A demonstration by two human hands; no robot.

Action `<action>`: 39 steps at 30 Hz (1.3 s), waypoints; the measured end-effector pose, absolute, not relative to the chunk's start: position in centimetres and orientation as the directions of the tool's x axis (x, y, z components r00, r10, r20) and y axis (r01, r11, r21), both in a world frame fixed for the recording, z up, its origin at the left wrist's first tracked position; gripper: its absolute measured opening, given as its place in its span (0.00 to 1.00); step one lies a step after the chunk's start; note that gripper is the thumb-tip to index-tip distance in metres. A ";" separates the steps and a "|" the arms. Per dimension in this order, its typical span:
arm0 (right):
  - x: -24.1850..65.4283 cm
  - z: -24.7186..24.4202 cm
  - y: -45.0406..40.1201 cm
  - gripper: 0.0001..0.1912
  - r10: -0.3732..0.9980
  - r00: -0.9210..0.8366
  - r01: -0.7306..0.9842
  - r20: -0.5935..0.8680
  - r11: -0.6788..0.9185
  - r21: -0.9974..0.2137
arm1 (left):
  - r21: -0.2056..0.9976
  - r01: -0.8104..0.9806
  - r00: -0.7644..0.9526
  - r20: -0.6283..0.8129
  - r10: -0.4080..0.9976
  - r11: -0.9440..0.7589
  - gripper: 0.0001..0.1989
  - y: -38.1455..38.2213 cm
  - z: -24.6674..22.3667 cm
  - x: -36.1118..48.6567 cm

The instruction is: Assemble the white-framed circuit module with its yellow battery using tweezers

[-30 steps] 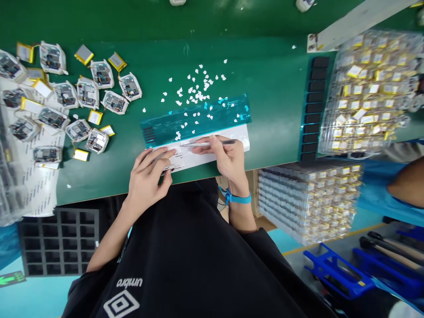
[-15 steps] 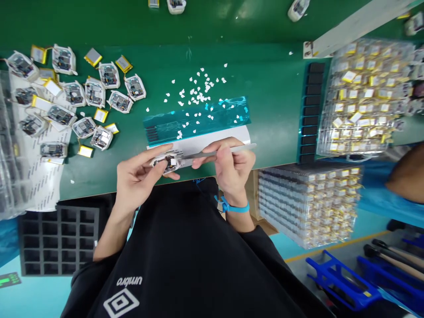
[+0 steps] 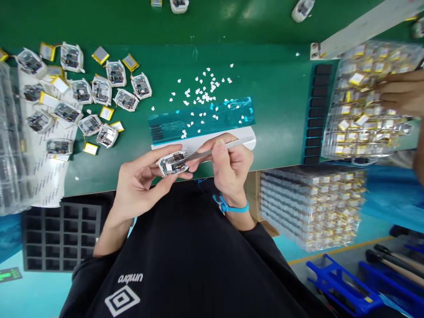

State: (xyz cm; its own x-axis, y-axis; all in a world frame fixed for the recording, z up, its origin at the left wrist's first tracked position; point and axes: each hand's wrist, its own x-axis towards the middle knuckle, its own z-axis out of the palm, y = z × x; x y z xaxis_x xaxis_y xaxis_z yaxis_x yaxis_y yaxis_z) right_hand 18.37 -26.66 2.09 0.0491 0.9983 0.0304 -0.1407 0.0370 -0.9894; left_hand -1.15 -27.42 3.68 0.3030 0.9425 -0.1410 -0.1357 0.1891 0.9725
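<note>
We see a small white open circuit module (image 3: 172, 163) held near the table edge, metal tweezers (image 3: 212, 151) touching it.

Between our hands we see bright, smooth metal tweezers (image 3: 215, 151) touching a white plastic-cased circuit module (image 3: 172, 163). Just beyond our hands lie a glossy teal film strip (image 3: 202, 119) and matt white paper (image 3: 198, 142) on a smooth green mat (image 3: 281, 110).

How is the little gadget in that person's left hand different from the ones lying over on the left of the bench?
The held module is lifted between the left hand fingers, tweezers touching it; the loose modules lie flat and untouched. Several of those trail yellow battery packs; none shows here. Both have white casings with exposed circuit boards.
</note>
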 end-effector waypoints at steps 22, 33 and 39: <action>18.3 1.6 -27.0 0.23 0.995 0.055 -0.022 -0.079 -0.078 -0.997 | 0.972 -0.083 0.339 -0.179 0.923 0.219 0.20 -27.1 4.4 -1.4; 19.0 2.0 -26.6 0.20 0.989 0.100 0.090 0.105 0.096 -0.991 | 0.982 0.039 0.224 -0.187 0.957 0.183 0.13 -27.9 2.8 -1.6; 19.4 0.7 -21.9 0.14 0.968 -0.180 0.328 0.176 0.227 -0.917 | 0.840 0.505 0.085 0.179 0.980 -0.197 0.12 -26.4 0.0 -3.2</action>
State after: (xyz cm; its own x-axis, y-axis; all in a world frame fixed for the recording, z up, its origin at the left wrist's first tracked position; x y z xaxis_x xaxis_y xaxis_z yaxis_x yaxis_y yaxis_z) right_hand 19.38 -21.93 0.72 -0.1804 0.9678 0.1755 0.3275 0.2274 -0.9171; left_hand -3.25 -26.37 -0.03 0.0853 0.9802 0.1786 0.5048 -0.1971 0.8404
